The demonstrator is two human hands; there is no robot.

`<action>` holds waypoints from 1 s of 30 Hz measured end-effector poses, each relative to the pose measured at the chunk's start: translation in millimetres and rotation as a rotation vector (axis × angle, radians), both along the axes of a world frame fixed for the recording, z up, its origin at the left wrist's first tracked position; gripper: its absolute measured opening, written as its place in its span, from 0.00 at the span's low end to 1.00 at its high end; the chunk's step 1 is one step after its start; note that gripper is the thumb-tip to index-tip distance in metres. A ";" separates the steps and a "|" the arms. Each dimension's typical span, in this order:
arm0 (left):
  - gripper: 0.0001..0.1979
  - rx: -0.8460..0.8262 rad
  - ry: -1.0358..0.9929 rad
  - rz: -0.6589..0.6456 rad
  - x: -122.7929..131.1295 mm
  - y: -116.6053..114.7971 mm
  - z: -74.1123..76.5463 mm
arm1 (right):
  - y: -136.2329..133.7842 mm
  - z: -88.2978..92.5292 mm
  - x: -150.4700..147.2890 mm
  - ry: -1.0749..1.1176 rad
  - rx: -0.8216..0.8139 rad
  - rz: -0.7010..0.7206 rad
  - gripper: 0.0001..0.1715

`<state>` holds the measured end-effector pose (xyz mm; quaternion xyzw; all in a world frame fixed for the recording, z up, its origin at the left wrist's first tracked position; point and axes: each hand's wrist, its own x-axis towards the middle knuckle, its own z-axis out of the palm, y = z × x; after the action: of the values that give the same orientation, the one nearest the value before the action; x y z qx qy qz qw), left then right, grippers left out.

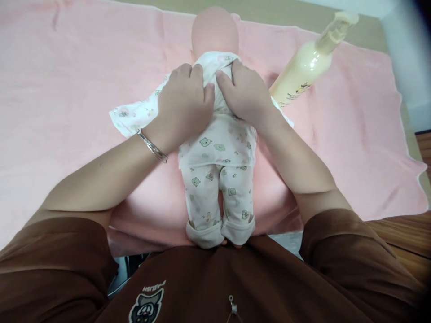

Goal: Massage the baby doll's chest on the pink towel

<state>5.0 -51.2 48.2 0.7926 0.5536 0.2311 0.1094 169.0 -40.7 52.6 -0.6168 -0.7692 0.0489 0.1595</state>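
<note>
A baby doll [215, 31] lying lengthwise along the middle of a pink towel [353, 134], bald vinyl head at the far end, feet at the near end; no face in view, so front or back uppermost impossible to tell. On the doll, a pale two-piece outfit [218, 143] printed with small green bears, with rolled trouser cuffs [204, 235] at the near end and a loose flap of the top [131, 117] spread out to the left.

Left hand [183, 101] and right hand [244, 89] both open, palms down, side by side on the top just below the head, with the cloth rucked up between them. No clear pinch on the fabric, though a light hold impossible to rule out. Around the left wrist, a metal bangle [152, 146]. At the near edge, brown sleeves [336, 242].

Toward the far right, a cream pump bottle [305, 67] lying tilted on the towel, just beside the right hand, nozzle pointing away. Past the towel's near right edge, a wooden surface [400, 233].

Possible trouble: the bottle rolling or leaking if knocked by the right hand; the doll slipping on the soft towel under uneven pressure; the bangle snagging the thin cloth.
</note>
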 end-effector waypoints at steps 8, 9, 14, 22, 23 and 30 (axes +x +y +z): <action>0.12 0.057 -0.005 -0.039 0.3 12.9 -0.5 | -10.7 10.7 -4.5 -0.105 -0.034 0.022 0.25; 0.12 0.053 -0.011 -0.033 -1.1 18.5 -3.5 | -14.6 11.2 -6.1 -0.148 -0.005 0.040 0.25; 0.18 -0.033 -0.066 0.054 -4.3 35.0 -16.1 | -21.5 8.7 -12.3 -0.220 0.114 0.047 0.25; 0.22 -0.084 -0.119 0.112 -3.0 33.5 -22.5 | 4.1 -0.3 3.9 -0.080 -0.007 0.011 0.31; 0.23 -0.089 -0.133 0.117 -2.9 33.6 -22.7 | 5.9 -2.6 6.1 -0.060 -0.016 0.012 0.33; 0.17 -0.067 -0.076 0.140 -1.1 32.7 -20.5 | 11.7 -13.6 7.9 0.017 -0.029 -0.018 0.28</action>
<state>3.9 -18.5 27.7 0.7385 0.6104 0.2496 0.1404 176.8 -29.0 39.0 -0.6254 -0.7616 0.0640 0.1573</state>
